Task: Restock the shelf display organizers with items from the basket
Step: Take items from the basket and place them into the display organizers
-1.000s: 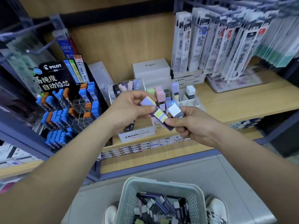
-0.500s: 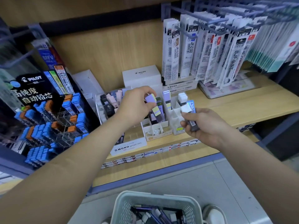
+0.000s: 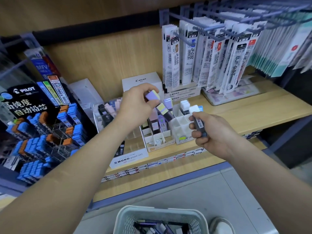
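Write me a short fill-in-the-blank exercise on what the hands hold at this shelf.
1. The left hand holds a lead case with a ____ cap.
2. The dark case in the right hand has a ____ cap.
3. The black display of blue and orange cases reads ____.
4. The basket shows at the picture's ____ edge.
Missing words: purple; white; PILOT; bottom.
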